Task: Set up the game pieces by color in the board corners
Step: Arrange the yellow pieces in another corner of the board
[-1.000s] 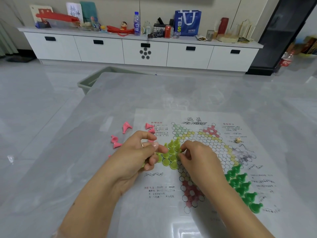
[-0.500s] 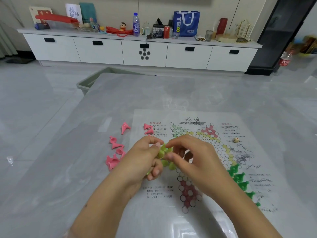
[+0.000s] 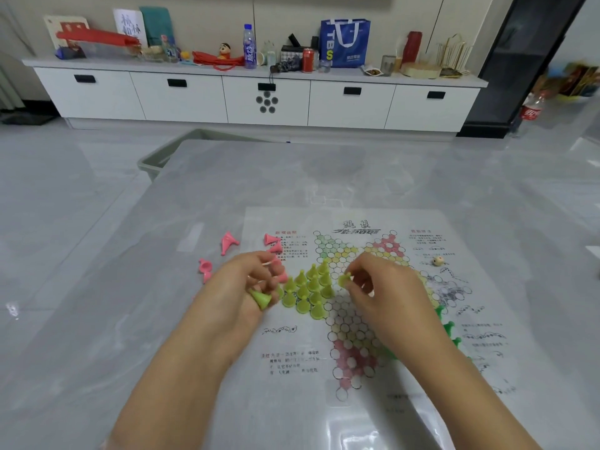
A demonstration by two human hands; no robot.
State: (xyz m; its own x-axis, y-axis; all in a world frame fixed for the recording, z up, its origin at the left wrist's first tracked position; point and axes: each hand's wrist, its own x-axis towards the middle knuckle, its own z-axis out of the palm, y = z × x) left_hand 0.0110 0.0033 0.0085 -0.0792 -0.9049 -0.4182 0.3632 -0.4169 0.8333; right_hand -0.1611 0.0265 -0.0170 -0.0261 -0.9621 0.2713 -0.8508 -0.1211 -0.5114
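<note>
Glossy grey table (image 3: 324,177) carrying paper board (image 3: 373,319); white drawer cabinet (image 3: 259,99) beyond. Left hand (image 3: 246,287) grips 1 green piece (image 3: 261,298); right hand (image 3: 383,287) pinches 1 yellow-green piece (image 3: 343,279).

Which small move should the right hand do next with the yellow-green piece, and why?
Probably set it upright on a free circle beside the standing yellow-green group. The right hand pinches one piece just right of that group.

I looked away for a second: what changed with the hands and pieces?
The hands moved apart: the right hand took a yellow-green piece out to the cluster's right. The left hand still holds a green piece. The standing cluster, pink pieces and board stayed.
</note>
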